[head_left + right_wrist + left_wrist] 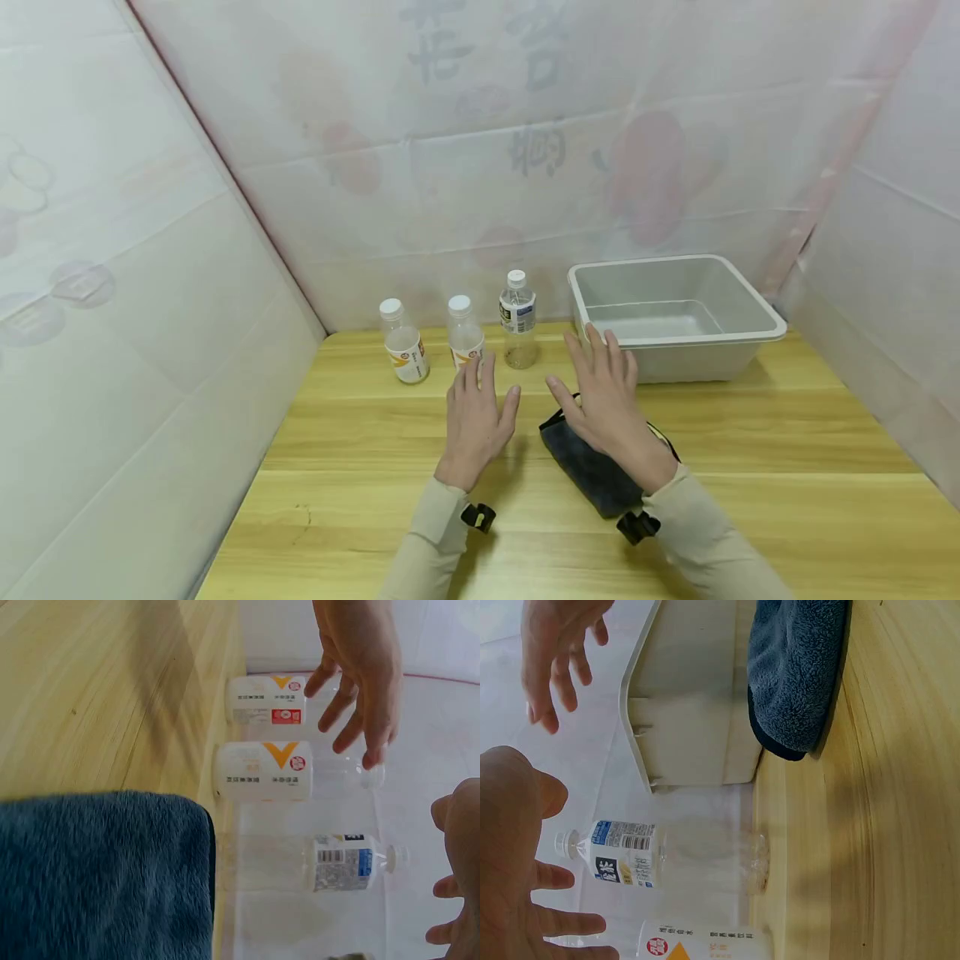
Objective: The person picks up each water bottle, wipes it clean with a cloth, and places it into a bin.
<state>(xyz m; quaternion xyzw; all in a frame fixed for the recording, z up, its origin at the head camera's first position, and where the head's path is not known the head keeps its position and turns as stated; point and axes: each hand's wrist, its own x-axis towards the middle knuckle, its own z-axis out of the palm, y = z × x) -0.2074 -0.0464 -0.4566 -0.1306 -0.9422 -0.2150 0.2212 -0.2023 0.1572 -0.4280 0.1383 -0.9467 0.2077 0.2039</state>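
Note:
My left hand [476, 421] hovers over the table with fingers spread, in front of the middle bottle [467, 333], and holds nothing. Over a folded dark blue-grey cloth [592, 471] my right hand [606, 400] is also raised, its fingers extended and nothing in it. The left bottle [406, 346], clear with a white cap and label, stands upright. To the right of the middle one, a slimmer clear bottle [519, 333] is upright too. In the left wrist view the plush cloth [795, 675] lies apart from both hands.
A grey plastic bin [675, 362] stands at the back right of the wooden table [360, 500]. Pale printed sheets [420, 208] hang as walls behind and on both sides.

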